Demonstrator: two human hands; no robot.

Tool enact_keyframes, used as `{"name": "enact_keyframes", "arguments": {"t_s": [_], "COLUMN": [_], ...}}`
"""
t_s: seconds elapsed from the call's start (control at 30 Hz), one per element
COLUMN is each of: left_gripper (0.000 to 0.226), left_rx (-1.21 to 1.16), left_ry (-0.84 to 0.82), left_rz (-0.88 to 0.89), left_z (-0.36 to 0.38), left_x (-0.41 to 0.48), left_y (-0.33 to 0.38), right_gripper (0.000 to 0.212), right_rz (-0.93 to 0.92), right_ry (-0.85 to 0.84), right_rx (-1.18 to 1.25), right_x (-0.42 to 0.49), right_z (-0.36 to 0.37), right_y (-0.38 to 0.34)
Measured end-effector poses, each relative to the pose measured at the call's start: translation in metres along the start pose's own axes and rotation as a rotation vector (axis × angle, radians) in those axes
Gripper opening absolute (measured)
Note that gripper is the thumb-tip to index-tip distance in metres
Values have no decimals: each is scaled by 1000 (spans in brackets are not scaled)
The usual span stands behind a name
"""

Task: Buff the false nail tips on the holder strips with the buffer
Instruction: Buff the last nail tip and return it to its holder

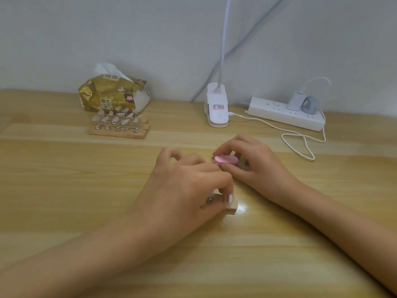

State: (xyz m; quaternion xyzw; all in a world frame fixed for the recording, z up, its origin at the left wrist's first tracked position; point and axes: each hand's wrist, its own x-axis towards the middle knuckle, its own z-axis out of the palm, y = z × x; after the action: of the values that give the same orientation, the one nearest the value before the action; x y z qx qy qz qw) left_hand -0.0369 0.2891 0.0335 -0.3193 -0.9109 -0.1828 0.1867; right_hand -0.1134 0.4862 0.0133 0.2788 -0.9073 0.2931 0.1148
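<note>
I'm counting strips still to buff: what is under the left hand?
The end of a wooden strip and one metal stand peek out beneath the left hand, which pinches the strip. The hand covers the rest, so its nail tips cannot be counted.

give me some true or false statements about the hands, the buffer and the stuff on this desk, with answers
1. The right hand holds the pink buffer. True.
2. The left hand lies flat and holds nothing. False: it grips a wooden holder strip.
3. The other holder strips sit in front of the tissue pack. True.
4. The power strip has nothing plugged in. False: a white charger is plugged into it.
</note>
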Motion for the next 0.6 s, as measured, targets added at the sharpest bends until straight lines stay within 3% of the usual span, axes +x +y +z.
{"name": "enact_keyframes", "arguments": {"t_s": [0.1,0.23,0.33,0.47,0.6], "left_gripper": [8,5,10,9,16], "left_rx": [1,-484,-687,-783,-810], "left_ry": [71,139,169,103,65], "left_rz": [50,-55,-232,-402,-381], "left_z": [0,-18,-19,4,11], "left_x": [-1,13,27,28,24], "left_y": [3,-12,-41,-64,-69], "right_gripper": [13,9,10,13,14], "right_rz": [-4,42,88,53,-16], "right_ry": [18,114,189,208,208], "right_rx": [29,263,390,504,499], "right_x": [0,-1,1,7,8], "right_z": [0,-6,-11,-9,-1], "right_y": [0,-1,-5,-15,-22]}}
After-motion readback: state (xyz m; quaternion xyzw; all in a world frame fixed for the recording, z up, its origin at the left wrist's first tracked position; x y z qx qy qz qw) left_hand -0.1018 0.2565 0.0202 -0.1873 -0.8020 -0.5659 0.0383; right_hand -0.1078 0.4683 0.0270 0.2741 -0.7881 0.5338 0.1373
